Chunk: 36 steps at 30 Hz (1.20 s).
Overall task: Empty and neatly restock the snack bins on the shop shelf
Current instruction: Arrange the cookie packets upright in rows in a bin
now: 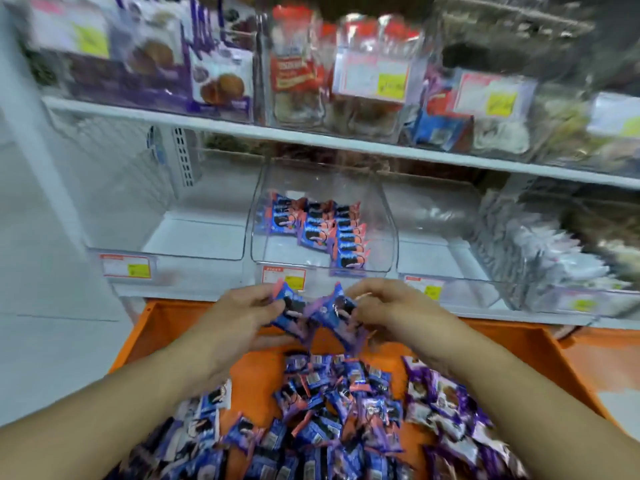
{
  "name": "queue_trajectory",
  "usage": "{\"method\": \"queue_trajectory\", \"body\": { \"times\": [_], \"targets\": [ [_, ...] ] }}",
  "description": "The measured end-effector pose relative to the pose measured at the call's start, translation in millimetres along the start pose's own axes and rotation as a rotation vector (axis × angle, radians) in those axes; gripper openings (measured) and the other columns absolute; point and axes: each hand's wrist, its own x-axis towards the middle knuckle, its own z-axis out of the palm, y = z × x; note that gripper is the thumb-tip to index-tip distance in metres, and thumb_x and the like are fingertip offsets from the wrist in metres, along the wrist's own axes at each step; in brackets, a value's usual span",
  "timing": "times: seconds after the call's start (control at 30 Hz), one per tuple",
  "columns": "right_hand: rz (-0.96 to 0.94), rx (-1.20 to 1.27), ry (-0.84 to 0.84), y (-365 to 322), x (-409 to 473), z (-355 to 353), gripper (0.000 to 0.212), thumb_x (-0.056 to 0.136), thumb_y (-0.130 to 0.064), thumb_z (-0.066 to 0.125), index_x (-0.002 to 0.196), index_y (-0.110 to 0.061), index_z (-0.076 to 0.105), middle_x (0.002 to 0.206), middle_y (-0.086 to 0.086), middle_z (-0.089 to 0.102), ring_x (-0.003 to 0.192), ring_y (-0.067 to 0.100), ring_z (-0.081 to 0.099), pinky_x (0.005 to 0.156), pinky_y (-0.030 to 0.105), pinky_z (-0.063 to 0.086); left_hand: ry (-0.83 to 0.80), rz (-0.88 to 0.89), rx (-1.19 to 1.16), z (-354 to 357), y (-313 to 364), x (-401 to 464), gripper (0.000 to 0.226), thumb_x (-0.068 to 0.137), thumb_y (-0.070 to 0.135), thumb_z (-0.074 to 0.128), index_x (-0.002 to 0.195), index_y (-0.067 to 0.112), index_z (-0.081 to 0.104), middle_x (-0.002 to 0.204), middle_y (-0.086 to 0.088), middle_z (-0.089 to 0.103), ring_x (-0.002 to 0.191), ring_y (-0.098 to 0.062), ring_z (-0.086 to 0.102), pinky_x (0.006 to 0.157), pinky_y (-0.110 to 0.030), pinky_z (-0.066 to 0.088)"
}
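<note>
Squaring up a small handful of blue-and-pink snack packets [313,315] is the step in hand, judging by how both hands meet just in front of the middle clear bin [388,237] on the lower shelf [194,233]. The left hand [242,313] has its fingers curled round a packet at the left of the bunch; the right hand [381,306] pinches the packets at the right, thumb on top. They hover above the far edge of the orange tray [173,317], which carries a loose heap of the same packets [332,403] toward its near edge, with purple packets [440,393] mixed in at the right.

The middle bin already holds neat overlapping rows [325,230] toward its back and right side; its front left corner is bare. To do this well, I would turn every packet face up and the same way round as those rows, tap the edges flush before lifting, then lower the bunch over the bin's front lip and set it down beside the last row, not on it. Taking only a few at a time should keep them from fanning out. The purple ones probably belong in another bin, so leave them in the tray. The bin to the left [166,216] looks empty; motion blur hides finer detail.
</note>
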Motion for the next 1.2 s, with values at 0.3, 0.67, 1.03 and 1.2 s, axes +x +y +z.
{"method": "queue_trajectory", "body": {
  "times": [0.3,0.67,1.03,1.2],
  "targets": [
    [-0.255,-0.012,0.175,-28.1,-22.1,14.1,0.037,0.099,-0.009,0.067,0.109,-0.043,0.075,0.088,0.012,0.066,0.069,0.024,0.058,0.066,0.050,0.049,0.113,0.091,-0.153,9.2,46.4,-28.2,0.026,0.105,0.008,0.056,0.121,0.022,0.072,0.106,-0.017,0.078,0.097,-0.033,0.077,0.086,-0.043,0.064],
    [-0.358,-0.243,0.437,-67.6,99.3,13.4,0.022,0.091,-0.010,0.076,0.096,-0.030,0.070,0.086,-0.003,0.073,0.070,0.019,0.071,0.067,0.042,0.061,0.213,0.171,0.103,-40.3,63.5,18.8,0.028,0.087,0.008,0.082,0.103,0.031,0.077,0.100,-0.003,0.080,0.088,-0.026,0.079,0.085,-0.043,0.064],
    [-0.519,-0.978,0.389,-39.7,265.0,38.4,0.015,0.076,-0.021,0.078,0.089,-0.025,0.074,0.089,-0.003,0.073,0.089,0.027,0.065,0.080,0.036,0.051,0.283,0.201,0.117,-75.4,55.9,48.4,0.033,0.084,0.011,0.082,0.108,0.032,0.073,0.097,0.007,0.078,0.087,-0.015,0.078,0.076,-0.034,0.065],
    [-0.585,-1.110,0.522,-31.0,275.6,36.4,0.023,0.073,-0.028,0.079,0.096,-0.029,0.079,0.100,0.002,0.067,0.099,0.034,0.054,0.086,0.042,0.049,0.276,0.216,0.139,-73.8,54.9,51.1,0.036,0.086,0.012,0.081,0.114,0.032,0.073,0.100,0.009,0.078,0.085,-0.013,0.078,0.075,-0.031,0.065]
  ]
}}
